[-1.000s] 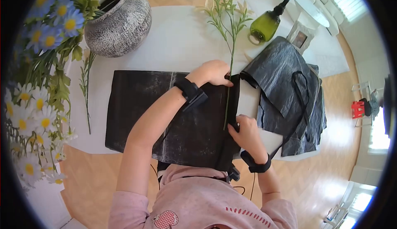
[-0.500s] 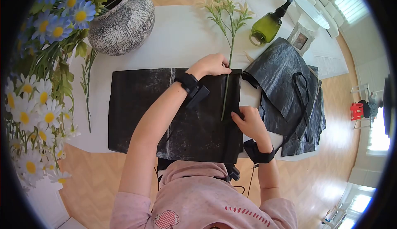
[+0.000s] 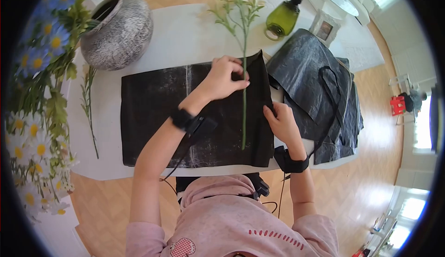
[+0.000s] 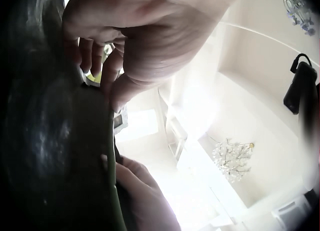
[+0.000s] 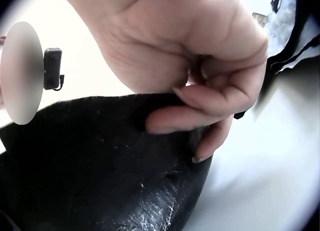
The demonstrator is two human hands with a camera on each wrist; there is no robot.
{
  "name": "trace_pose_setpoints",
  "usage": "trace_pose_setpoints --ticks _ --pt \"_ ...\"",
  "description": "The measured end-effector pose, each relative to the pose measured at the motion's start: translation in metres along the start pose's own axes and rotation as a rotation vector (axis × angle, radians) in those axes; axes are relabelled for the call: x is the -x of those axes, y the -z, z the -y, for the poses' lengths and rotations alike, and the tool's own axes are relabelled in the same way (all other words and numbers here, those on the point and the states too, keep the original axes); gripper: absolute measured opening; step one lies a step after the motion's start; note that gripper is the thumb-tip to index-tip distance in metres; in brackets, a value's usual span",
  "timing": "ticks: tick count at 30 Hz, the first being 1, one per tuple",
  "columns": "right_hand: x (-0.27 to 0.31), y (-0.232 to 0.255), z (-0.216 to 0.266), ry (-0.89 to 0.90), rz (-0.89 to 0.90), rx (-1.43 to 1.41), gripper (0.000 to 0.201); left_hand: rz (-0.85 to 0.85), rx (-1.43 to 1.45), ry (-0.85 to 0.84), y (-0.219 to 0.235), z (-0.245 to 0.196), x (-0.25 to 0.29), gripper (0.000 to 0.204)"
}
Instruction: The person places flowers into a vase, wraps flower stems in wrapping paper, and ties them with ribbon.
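An artificial flower stem [image 3: 244,118] with pale blossoms overlaps the right part of a dark, scuffed black sheet [image 3: 157,118], its bloom end beyond the far edge. My left hand [image 3: 226,78] pinches the green stem between thumb and curled fingers; the stem [image 4: 114,191] runs down from those fingertips in the left wrist view. My right hand [image 3: 283,122] grips the sheet's right edge between thumb and fingers. In the right wrist view its fingers lie on both sides of the black sheet [image 5: 95,156]. The sheet's far right corner stands raised.
Crumpled black sheets [image 3: 306,80] with a dark strap lie on the right of the white table [image 3: 181,29]. Behind them are a green bottle [image 3: 282,20] and a picture frame [image 3: 324,27]. A grey vase [image 3: 120,34], loose green sprig [image 3: 89,104] and daisies [image 3: 34,141] occupy the left.
The flower stem has moved left over the black sheet, with my left hand on it. My right hand has gone farther up the sheet's right edge, and the far right corner has lifted.
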State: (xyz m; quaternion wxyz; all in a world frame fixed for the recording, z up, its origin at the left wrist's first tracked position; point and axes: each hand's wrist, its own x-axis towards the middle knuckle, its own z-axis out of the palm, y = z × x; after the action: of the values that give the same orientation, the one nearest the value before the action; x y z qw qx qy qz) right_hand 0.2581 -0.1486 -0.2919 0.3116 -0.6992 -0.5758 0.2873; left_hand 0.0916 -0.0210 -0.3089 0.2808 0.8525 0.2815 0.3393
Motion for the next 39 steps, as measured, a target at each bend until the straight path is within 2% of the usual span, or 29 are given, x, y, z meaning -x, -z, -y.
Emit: trace_pose_setpoints --ticks 1,2,4,5,7,8,10,12,14,15,17,18,19,21,23,24,26,27,29,30,32,33,35,36,37,38,39 --pt "0.000 0.002 0.001 0.020 -0.012 -0.005 0.025 -0.031 -0.122 0.012 0.000 -0.009 0.009 0.015" --pt "0.001 0.004 0.005 0.006 -0.022 -0.005 0.025 -0.019 -0.113 0.005 0.000 -0.021 0.014 0.015" --pt "0.003 0.005 0.013 -0.043 0.105 0.053 0.022 0.138 0.366 0.413 0.002 -0.036 0.020 0.012" --pt "0.005 0.003 0.011 -0.048 0.103 0.053 0.022 0.143 0.369 0.413 -0.002 -0.035 0.019 0.012" --pt "0.009 -0.003 0.008 0.201 0.153 -0.067 0.020 0.157 0.580 0.579 -0.010 -0.031 0.017 0.010" --pt "0.011 -0.001 0.016 0.189 0.186 -0.107 0.019 0.149 0.581 0.579 -0.013 -0.027 0.017 0.010" --pt "0.009 0.005 0.017 0.181 0.255 -0.116 0.020 0.304 0.596 0.542 -0.016 -0.021 0.018 0.013" --pt "0.007 0.008 0.010 0.163 0.320 -0.129 0.022 0.317 0.646 0.521 -0.016 -0.026 0.020 0.013" --pt "0.001 0.004 -0.009 0.118 0.315 -0.318 0.025 0.329 0.697 0.483 -0.014 -0.032 0.019 0.011" --pt "-0.001 0.000 -0.015 0.120 0.322 -0.313 0.025 0.321 0.700 0.485 -0.014 -0.031 0.019 0.011" --pt "-0.006 -0.003 -0.016 -0.032 0.170 -0.478 0.030 0.390 0.794 0.546 -0.016 -0.026 0.020 0.010" --pt "-0.005 -0.002 -0.009 0.035 0.071 -0.342 0.034 0.382 0.794 0.547 -0.018 -0.024 0.021 0.010" --pt "-0.006 0.003 0.001 0.038 0.075 -0.342 0.034 0.392 0.778 0.537 -0.021 -0.023 0.021 0.008" --pt "-0.010 0.009 0.012 -0.035 0.259 -0.128 0.036 0.404 0.761 0.526 -0.022 -0.025 0.017 0.007" --pt "-0.015 -0.003 -0.009 0.040 0.257 -0.064 0.037 0.484 0.625 0.577 -0.021 -0.027 0.009 0.008" --pt "-0.016 -0.006 -0.014 0.064 0.242 -0.132 0.036 0.476 0.626 0.576 -0.019 -0.027 0.005 0.008" --pt "-0.016 -0.008 -0.018 0.098 0.235 -0.199 0.035 0.448 0.390 0.515 -0.012 -0.023 -0.004 0.012" --pt "-0.016 -0.008 -0.019 0.070 0.226 -0.196 0.034 0.197 0.180 0.224 -0.016 -0.008 -0.004 0.015" --pt "-0.013 -0.008 -0.015 0.050 0.223 -0.189 0.033 -0.107 -0.161 0.036 -0.019 0.014 -0.010 0.026" --pt "-0.011 -0.006 -0.007 0.047 0.198 -0.227 0.032 -0.118 -0.164 0.041 -0.016 0.021 -0.014 0.026" --pt "-0.008 -0.004 0.000 0.050 0.180 -0.259 0.030 0.146 -0.089 0.125 -0.008 0.029 -0.020 0.036" --pt "-0.007 -0.003 0.001 0.012 0.191 -0.229 0.026 0.137 -0.090 0.129 -0.004 0.030 -0.023 0.036" --pt "-0.006 -0.003 0.002 -0.020 0.205 -0.195 0.022 0.534 -0.100 0.233 0.005 0.030 -0.030 0.041" --pt "-0.005 -0.003 0.002 0.028 0.183 -0.083 0.019 0.529 -0.099 0.236 0.009 0.030 -0.032 0.041" --pt "-0.004 -0.003 0.002 0.076 0.159 0.029 0.017 0.601 -0.016 0.260 0.012 0.030 -0.034 0.041" --pt "-0.001 -0.002 0.009 0.075 0.164 0.029 0.017 0.674 0.069 0.286 0.014 0.032 -0.033 0.041" --pt "0.003 0.001 0.021 0.088 0.152 0.181 0.019 0.674 0.070 0.287 0.014 0.035 -0.033 0.041"
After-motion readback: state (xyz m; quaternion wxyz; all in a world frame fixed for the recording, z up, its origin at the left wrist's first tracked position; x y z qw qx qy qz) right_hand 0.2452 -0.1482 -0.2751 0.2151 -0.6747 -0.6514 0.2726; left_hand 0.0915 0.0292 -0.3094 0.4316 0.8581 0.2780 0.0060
